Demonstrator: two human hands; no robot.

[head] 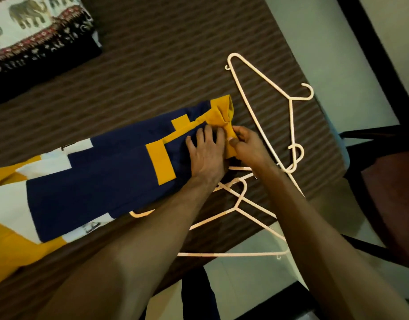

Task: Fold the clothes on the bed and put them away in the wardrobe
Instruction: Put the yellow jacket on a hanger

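Both hands (205,153) (246,144) pinch smooth navy-yellow garment's (106,176) collar

Three white hangers (265,107), one navy-and-yellow garment (101,181), one elephant-print pillow (32,26), two hands (208,155).

Elephant-print pillow (25,21), white hangers (268,107), chair (390,181)

dark print on garment (92,227), unreadable
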